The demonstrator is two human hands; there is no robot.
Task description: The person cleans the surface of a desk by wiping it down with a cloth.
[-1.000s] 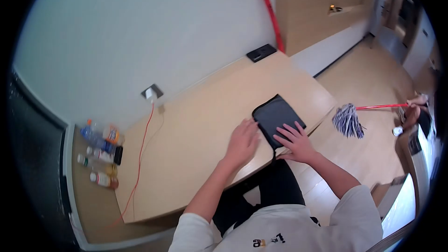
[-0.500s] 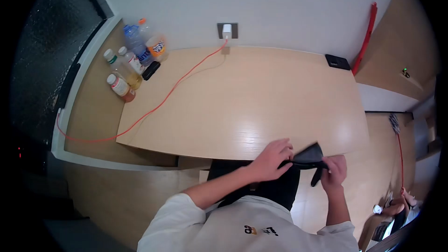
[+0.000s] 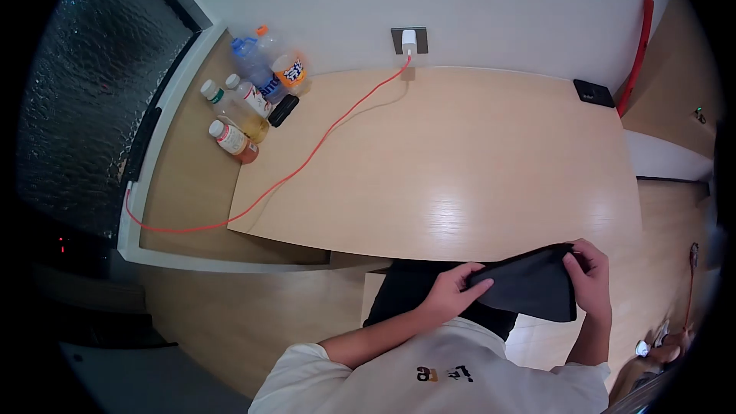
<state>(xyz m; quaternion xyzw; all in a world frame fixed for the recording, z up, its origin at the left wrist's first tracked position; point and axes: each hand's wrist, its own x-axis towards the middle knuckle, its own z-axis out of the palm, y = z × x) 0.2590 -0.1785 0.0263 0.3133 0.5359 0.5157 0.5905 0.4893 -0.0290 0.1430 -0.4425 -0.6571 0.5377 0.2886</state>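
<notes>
A dark grey piece of cloth with black edging (image 3: 529,284) is spread between my hands, just past the near edge of the desk and above my lap. My left hand (image 3: 454,293) pinches its left corner, thumb on top. At the upper right corner, my right hand (image 3: 589,272) grips the black edge with bent fingers. The lower right part of the cloth hangs free. Whether it is a flat cloth or a pouch I cannot tell.
The wooden desk (image 3: 429,153) lies ahead. Several bottles (image 3: 241,119) and a small black object (image 3: 284,110) stand at its left. A red cable (image 3: 310,157) runs from a white charger (image 3: 409,40) to the window side. A black box (image 3: 593,93) sits back right; another person (image 3: 667,349) is lower right.
The cloth has gone from bunched and folded to spread out between my hands. My right hand has moved right and up along its edge. The view has shifted somewhat.
</notes>
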